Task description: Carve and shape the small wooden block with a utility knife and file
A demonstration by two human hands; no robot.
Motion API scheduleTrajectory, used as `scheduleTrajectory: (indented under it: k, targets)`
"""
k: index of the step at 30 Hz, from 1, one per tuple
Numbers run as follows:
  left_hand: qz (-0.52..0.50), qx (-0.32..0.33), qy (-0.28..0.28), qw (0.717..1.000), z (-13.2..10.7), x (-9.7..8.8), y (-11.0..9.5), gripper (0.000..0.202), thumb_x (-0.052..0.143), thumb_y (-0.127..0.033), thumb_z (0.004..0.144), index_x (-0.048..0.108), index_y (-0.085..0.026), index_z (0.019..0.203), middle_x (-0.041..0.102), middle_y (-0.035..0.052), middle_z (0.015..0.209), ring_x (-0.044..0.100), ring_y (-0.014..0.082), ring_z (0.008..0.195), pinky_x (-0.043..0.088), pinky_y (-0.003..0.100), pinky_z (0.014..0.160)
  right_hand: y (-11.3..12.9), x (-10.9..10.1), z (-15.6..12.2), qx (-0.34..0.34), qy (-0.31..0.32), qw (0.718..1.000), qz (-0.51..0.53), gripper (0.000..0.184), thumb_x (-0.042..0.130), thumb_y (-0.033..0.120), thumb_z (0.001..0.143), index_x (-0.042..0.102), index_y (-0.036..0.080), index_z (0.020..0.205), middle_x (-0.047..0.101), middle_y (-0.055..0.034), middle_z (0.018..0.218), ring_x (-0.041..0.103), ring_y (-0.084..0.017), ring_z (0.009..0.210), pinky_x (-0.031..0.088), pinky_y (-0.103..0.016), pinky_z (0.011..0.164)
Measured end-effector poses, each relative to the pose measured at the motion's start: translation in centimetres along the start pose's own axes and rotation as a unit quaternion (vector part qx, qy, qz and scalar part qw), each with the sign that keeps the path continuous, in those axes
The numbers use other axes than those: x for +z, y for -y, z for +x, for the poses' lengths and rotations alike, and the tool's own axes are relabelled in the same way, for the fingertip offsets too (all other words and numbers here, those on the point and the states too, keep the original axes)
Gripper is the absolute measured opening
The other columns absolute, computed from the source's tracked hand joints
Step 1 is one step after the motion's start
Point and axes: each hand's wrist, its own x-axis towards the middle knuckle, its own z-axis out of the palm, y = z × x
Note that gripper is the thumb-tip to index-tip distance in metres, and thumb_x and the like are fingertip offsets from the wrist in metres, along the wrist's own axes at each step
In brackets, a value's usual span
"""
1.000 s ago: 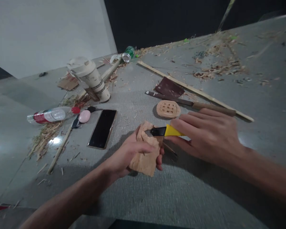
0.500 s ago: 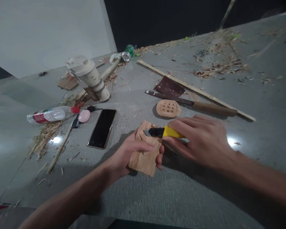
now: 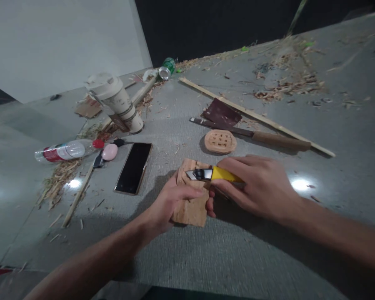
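Note:
My left hand [image 3: 165, 200] is wrapped round a light wooden block [image 3: 190, 212], its thumb lying across the top face and fingertips showing at the far side. Carved lines mark the block's upper end. In my right hand [image 3: 262, 183] is a yellow utility knife [image 3: 226, 174], its blade pointing left over the carved end. Whether the blade touches the wood I cannot tell. Just beyond lies an oval wooden piece [image 3: 220, 141] with a lattice of small holes.
Behind the oval piece lie a wood-handled flat tool [image 3: 278, 141], dark red sandpaper [image 3: 221, 112] and a long wooden stick [image 3: 256, 114]. To the left are a phone [image 3: 133, 168], a plastic bottle [image 3: 65, 151], a paper cup [image 3: 120, 102] and a green can [image 3: 166, 68]. Shavings are scattered about.
The knife blade has turned a little, so more of its bright flat shows. The wooden block has shifted and tilted slightly in my left hand. Both hands keep their holds.

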Motion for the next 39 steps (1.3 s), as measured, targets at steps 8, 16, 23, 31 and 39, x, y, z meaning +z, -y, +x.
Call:
scheduleTrajectory:
  k: [8, 16, 23, 31, 39]
  targets:
    - [-0.008, -0.004, -0.012, 1.0, 0.0, 0.2, 0.4, 0.029, 0.081, -0.026, 0.074, 0.072, -0.01, 0.097, 0.076, 0.0108, 0.078, 0.074, 0.0217, 0.069, 0.061, 0.034, 0.069, -0.2, 0.0, 0.2, 0.009, 0.016, 1.0, 0.015, 0.05, 0.045, 0.061, 0.115, 0.07, 0.021, 0.096, 0.071, -0.0042, 0.075, 0.06, -0.018, 0.059, 0.029, -0.033, 0.057]
    - [0.012, -0.02, -0.024, 0.999, 0.1, 0.4, 0.4, 0.033, 0.08, -0.027, 0.073, 0.071, -0.011, 0.1, 0.077, 0.01, 0.076, 0.074, 0.0219, 0.068, 0.061, 0.034, 0.068, -0.6, -1.0, 0.4, -0.078, -0.001, 0.996, -0.04, 0.033, 0.054, 0.047, 0.113, 0.067, 0.021, 0.099, 0.079, -0.0053, 0.089, 0.07, -0.02, 0.073, 0.04, -0.034, 0.066]
    - [0.034, 0.014, -0.016, 0.999, 0.1, 0.5, 0.6, 0.038, 0.078, -0.029, 0.074, 0.065, -0.015, 0.106, 0.076, 0.0091, 0.077, 0.073, 0.0228, 0.068, 0.062, 0.038, 0.072, -0.8, -1.5, 0.6, -0.08, 0.001, 0.994, -0.077, 0.026, 0.056, 0.041, 0.112, 0.067, 0.021, 0.099, 0.079, -0.0038, 0.088, 0.07, -0.02, 0.072, 0.042, -0.036, 0.068]
    - [0.028, 0.004, -0.016, 0.999, 0.1, 0.3, 0.8, 0.043, 0.079, -0.029, 0.074, 0.06, -0.017, 0.111, 0.077, 0.0085, 0.078, 0.073, 0.0236, 0.069, 0.063, 0.039, 0.072, -1.0, -1.5, 0.5, -0.086, 0.006, 0.994, -0.074, 0.029, 0.055, 0.042, 0.113, 0.067, 0.02, 0.1, 0.079, -0.0041, 0.09, 0.072, -0.021, 0.073, 0.041, -0.036, 0.066]
    - [0.054, 0.002, -0.038, 0.998, -0.1, 0.7, 0.5, 0.046, 0.08, -0.028, 0.073, 0.055, -0.018, 0.111, 0.077, 0.0081, 0.076, 0.073, 0.0239, 0.068, 0.062, 0.038, 0.07, -1.0, -1.7, 0.6, -0.088, 0.025, 0.994, -0.054, 0.031, 0.052, 0.044, 0.114, 0.063, 0.022, 0.095, 0.074, -0.0021, 0.081, 0.062, -0.016, 0.064, 0.029, -0.035, 0.06]
